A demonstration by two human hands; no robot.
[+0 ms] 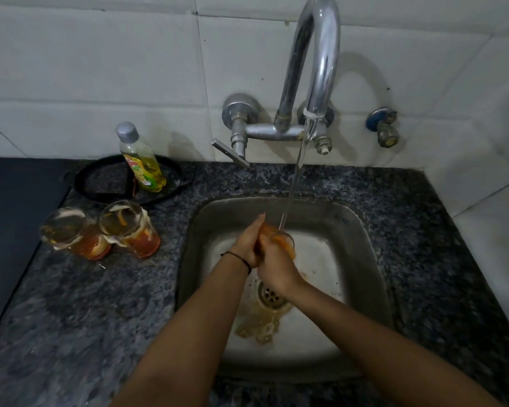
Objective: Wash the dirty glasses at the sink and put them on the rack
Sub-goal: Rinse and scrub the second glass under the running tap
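Observation:
Over the steel sink [362, 230] I hold one dirty glass [285, 240], smeared orange, under a thin stream of water from the tap [321, 69]. My right hand [274, 264] grips the glass from below. My left hand [249, 243] presses against its left side, fingers pointing up; most of the glass is hidden by both hands. Two more dirty glasses stand on the counter left of the sink: one [71, 233] at the far left, the other [133, 227] beside it, both stained orange-red with residue. No rack is in view.
A bottle of yellow dish soap [141, 160] stands on a black round tray [100, 183] behind the glasses. The tap lever [229, 152] juts out left of the spout. Brownish water pools around the drain [272, 295]. The speckled granite counter [86, 318] surrounds the sink.

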